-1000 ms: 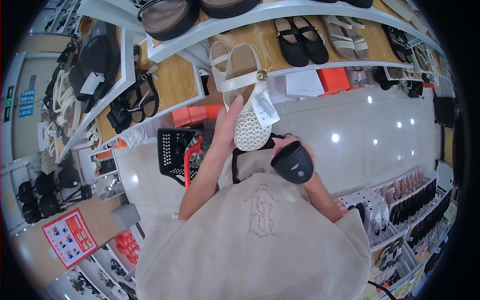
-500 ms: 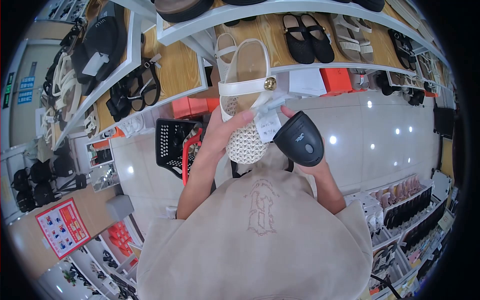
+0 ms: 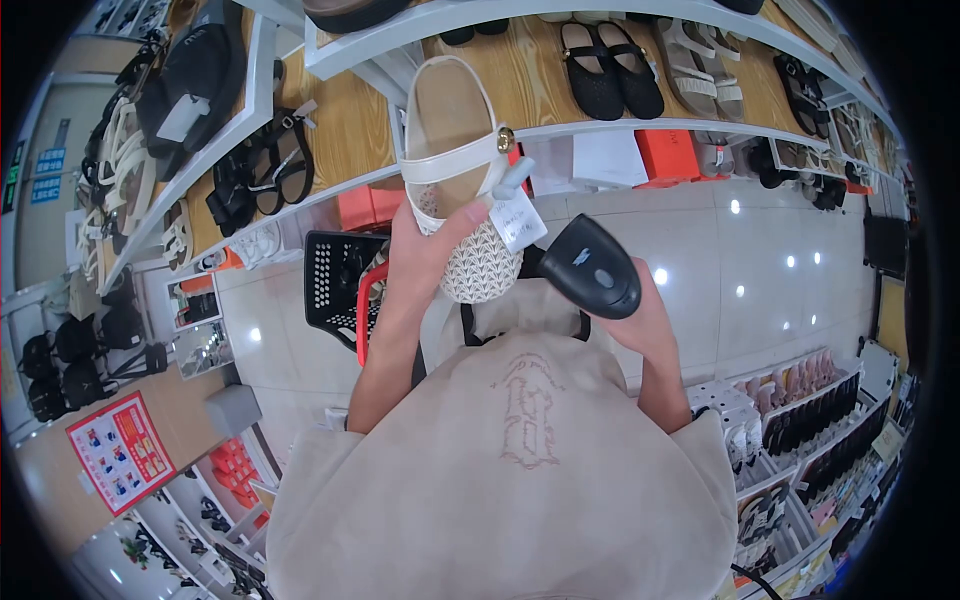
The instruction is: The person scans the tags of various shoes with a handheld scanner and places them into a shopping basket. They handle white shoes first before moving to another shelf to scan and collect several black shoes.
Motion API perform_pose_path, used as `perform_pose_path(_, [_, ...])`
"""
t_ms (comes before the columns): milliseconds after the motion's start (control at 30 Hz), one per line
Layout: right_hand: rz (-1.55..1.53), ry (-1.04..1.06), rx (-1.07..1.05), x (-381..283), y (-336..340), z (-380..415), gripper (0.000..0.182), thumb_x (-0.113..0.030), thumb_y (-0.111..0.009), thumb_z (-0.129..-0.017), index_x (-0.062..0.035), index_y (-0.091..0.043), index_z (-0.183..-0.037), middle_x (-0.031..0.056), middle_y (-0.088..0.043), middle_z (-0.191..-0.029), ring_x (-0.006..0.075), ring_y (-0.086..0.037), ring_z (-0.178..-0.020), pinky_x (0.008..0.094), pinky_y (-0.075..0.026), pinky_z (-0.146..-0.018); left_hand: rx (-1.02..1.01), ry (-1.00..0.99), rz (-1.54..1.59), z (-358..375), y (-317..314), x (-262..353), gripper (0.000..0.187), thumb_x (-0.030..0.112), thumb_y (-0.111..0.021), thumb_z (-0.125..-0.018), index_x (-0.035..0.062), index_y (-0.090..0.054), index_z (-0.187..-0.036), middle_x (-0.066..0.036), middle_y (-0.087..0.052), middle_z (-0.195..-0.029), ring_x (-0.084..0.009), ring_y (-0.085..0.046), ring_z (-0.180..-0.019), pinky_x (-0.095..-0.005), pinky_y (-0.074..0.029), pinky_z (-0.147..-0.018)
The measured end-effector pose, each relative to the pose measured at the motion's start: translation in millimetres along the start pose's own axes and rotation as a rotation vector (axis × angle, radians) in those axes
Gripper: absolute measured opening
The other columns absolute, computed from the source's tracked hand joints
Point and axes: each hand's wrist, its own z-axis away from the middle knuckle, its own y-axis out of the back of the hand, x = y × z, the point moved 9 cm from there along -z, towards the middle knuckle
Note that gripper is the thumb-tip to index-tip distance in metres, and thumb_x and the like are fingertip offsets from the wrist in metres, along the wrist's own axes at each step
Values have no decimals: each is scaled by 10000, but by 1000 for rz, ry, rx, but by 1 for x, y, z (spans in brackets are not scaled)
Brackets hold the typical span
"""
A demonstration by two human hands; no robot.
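Shoe-shop aisle, seen from above my own head: glossy white floor tiles [image 3: 760, 250] run through the middle and right of the frame, and wooden display shelves [image 3: 340, 130] curve across the top and down the left.

Nearest the camera, my beige shirt [image 3: 510, 470] fills the lower centre. Just above it, both forearms rise toward the middle of the frame.

My right hand [image 3: 645, 320], right of centre, is wrapped firmly around the grip of a black barcode scanner [image 3: 590, 265]. Its head points up and left.

My left hand [image 3: 425, 255], left of centre, clasps a white sandal [image 3: 460, 170], thumb pressed over the woven toe and fingers hidden beneath the sole. The sandal's long axis runs almost straight up the frame, toe low, heel high, a gold stud on its strap. A white paper tag [image 3: 518, 220] hangs off its right side, just beside the scanner's head, with a small gap between them. So the tag lies up and left of my right hand's grip.

Behind my left wrist, a black basket [image 3: 335, 285] with a red handle stands on the floor. Farther off, black flats [image 3: 610, 70] and an orange box [image 3: 668, 155] sit along the upper shelves.
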Motion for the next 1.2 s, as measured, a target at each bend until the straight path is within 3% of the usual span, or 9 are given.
perform_pose_path(133, [165,-37,-155,-11,-12,-3,225,-73,-753,-699,39,-616,-837,218,-635,-734,431,-598,-704,392,-479,-632,91,-84,-96,0,8,5,551,134,-786,-844,-40,-531,-1300,-125,-674,-1165,-175,-676,-1008,-312,-542,-864])
perform_pose_path(233, [150,64,-60,-27,-10,-3,203,-85,-751,-691,33,-609,-775,216,-620,-687,442,-592,-696,400,-478,-614,110,-174,-120,3,4,16,566,134,-800,-830,-33,-530,-1298,-126,-671,-1170,-176,-670,-1028,-319,-538,-880])
perform_pose_path(367, [127,162,3,-44,-7,-4,177,-87,-742,-686,17,-624,-768,216,-625,-692,438,-603,-696,405,-479,-612,94,-223,-170,3,5,19,579,130,-809,-822,-28,-524,-1301,-127,-667,-1182,-180,-667,-1043,-324,-536,-891])
perform_pose_path(433, [196,155,-134,-38,-15,-10,226,-123,-801,-718,-2,-614,-758,121,-635,-642,318,-623,-609,339,-465,-620,69,-238,-179,3,2,21,586,113,-809,-819,-28,-516,-1307,-128,-664,-1193,-183,-665,-1051,-327,-536,-899])
perform_pose_path(567, [317,220,-180,-44,-17,-14,200,-111,-779,-705,-12,-612,-752,139,-633,-649,372,-588,-625,361,-461,-619,64,-232,-188,3,1,22,582,100,-806,-820,-27,-516,-1308,-130,-662,-1199,-185,-664,-1057,-327,-536,-905])
perform_pose_path(767, [187,106,-152,-47,-12,-10,222,-113,-813,-693,-24,-623,-765,103,-629,-654,304,-600,-611,370,-456,-676,22,-192,-203,-1,4,15,590,94,-807,-819,-26,-511,-1315,-127,-659,-1204,-184,-659,-1071,-325,-531,-917])
perform_pose_path(967, [369,266,-170,-59,-8,-2,473,-161,-886,-675,-16,-599,-1022,95,-672,-892,233,-642,-817,346,-457,-765,20,-242,-256,-3,6,15,618,100,-813,-815,-19,-494,-1331,-122,-647,-1227,-182,-647,-1094,-324,-515,-943])
perform_pose_path(1033, [255,189,-197,-62,-10,-9,199,-84,-747,-664,-13,-645,-820,171,-650,-710,402,-612,-671,376,-486,-624,13,-262,-265,-4,6,16,627,102,-817,-812,-19,-490,-1334,-118,-643,-1235,-180,-640,-1107,-324,-508,-954])
perform_pose_path(1200, [132,200,-100,-56,-1,-6,253,-35,-725,-666,17,-640,-898,184,-678,-807,363,-632,-691,352,-495,-651,24,-222,-218,-6,10,11,611,109,-807,-824,-22,-492,-1331,-117,-643,-1235,-177,-633,-1118,-324,-501,-961])
